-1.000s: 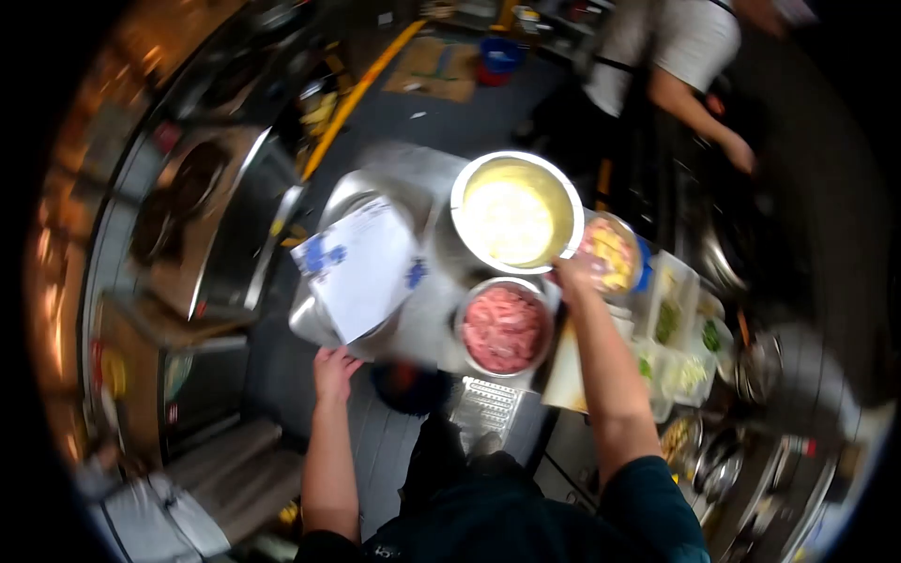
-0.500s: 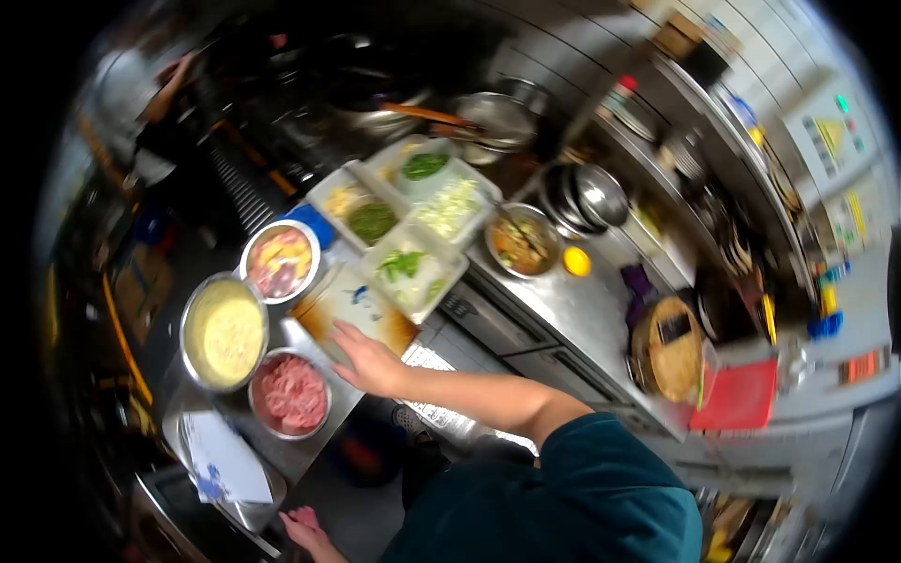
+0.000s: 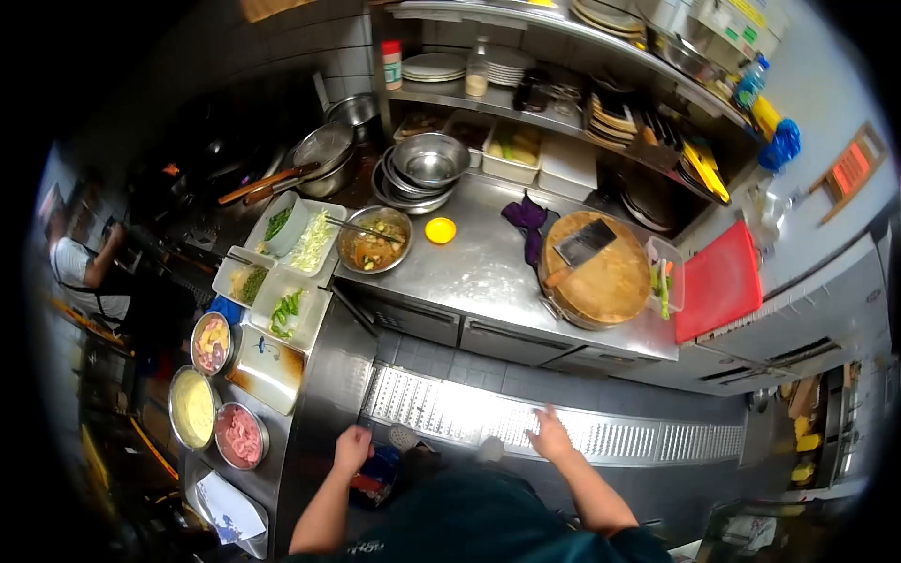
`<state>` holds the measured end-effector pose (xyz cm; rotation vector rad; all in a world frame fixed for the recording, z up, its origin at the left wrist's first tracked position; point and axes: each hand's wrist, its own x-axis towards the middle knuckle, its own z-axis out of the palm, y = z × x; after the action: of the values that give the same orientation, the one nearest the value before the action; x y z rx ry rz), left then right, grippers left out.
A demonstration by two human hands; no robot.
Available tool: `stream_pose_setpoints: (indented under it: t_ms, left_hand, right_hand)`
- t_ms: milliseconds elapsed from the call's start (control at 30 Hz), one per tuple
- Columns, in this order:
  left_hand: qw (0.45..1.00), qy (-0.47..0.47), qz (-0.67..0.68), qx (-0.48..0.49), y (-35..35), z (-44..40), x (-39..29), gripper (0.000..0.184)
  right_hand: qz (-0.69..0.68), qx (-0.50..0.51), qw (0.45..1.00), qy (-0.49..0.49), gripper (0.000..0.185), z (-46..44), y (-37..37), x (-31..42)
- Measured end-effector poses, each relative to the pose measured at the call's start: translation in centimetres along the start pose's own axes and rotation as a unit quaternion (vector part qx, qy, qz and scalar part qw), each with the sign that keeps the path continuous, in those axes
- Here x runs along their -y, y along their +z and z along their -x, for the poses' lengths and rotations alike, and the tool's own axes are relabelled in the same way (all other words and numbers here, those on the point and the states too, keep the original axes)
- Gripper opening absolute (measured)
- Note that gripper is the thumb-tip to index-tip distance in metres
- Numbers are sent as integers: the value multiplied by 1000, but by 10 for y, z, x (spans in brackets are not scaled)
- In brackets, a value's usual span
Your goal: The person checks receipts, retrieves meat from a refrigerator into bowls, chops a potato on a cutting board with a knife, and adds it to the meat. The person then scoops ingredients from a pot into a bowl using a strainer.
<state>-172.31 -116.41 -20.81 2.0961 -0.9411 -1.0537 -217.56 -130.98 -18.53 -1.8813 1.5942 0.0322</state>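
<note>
Hovering past the left tabletop's [image 3: 261,479] right edge, the left hand [image 3: 353,449] is curled, nothing visible in it; the right hand [image 3: 552,437] is loosely spread, holding nothing. Meat [image 3: 241,436], bowled near that edge, looks cut but uncooked; greens [image 3: 285,311], tubbed toward the far end, seem already portioned

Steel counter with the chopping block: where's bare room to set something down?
Bare steel lies between the yellow dish, the purple cloth and the front edge. Crowded: left end, food bowl and stacked bowls; right end, chopping block and vegetable tub.
</note>
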Motion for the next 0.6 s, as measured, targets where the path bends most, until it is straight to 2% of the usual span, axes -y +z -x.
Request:
stream_pose_setpoints:
  t_ms: [67, 100, 167, 200, 233, 300, 400, 433, 467, 500, 533, 567, 600]
  left_hand:
    - [997, 40, -64, 23, 25, -38, -41, 21]
    - [998, 40, -44, 19, 39, -44, -87, 21]
    - [993, 97, -57, 23, 72, -82, -122, 22]
    - [985, 150, -80, 8, 84, -90, -152, 21]
    - [948, 290, -124, -44, 100, -118, -155, 20]
    - [943, 294, -148, -40, 116, -126, -220, 20]
    - [896, 378, -222, -75, 138, -184, -262, 24]
    - [872, 411, -240, -114, 142, -203, -273, 26]
    - [864, 411, -280, -75, 140, -225, -291, 26]
    - [866, 375, -317, -92, 143, -231, -323, 24]
    - [851, 418, -299, -105, 147, -276, -326, 25]
    - [819, 433, -345, -153, 148, -318, -329, 25]
    - [868, 417, -262, -72, 140, -311, -366, 31]
  right_hand:
    - [-40, -92, 994, 43, 61, 41, -8, -60]
    - [-41, -123, 989, 76, 61, 59, -4, -92]
    - [-55, -151, 977, 137, 61, 103, -12, -129]
    - [-70, -167, 967, 182, 60, 120, -9, -145]
    - [-46, -202, 957, 201, 57, 139, 2, -165]
    - [-91, -242, 929, 263, 53, 169, 18, -190]
    - [-133, -240, 905, 326, 56, 210, 35, -204]
    - [-118, -260, 893, 348, 55, 221, 47, -204]
    - [-123, -264, 887, 358, 54, 230, 60, -203]
    - [-129, -272, 876, 376, 54, 237, 63, -193]
    - [-137, -280, 861, 402, 53, 247, 69, -180]
    - [-136, -284, 849, 424, 54, 253, 78, -167]
    - [-137, -283, 839, 444, 54, 254, 85, -154]
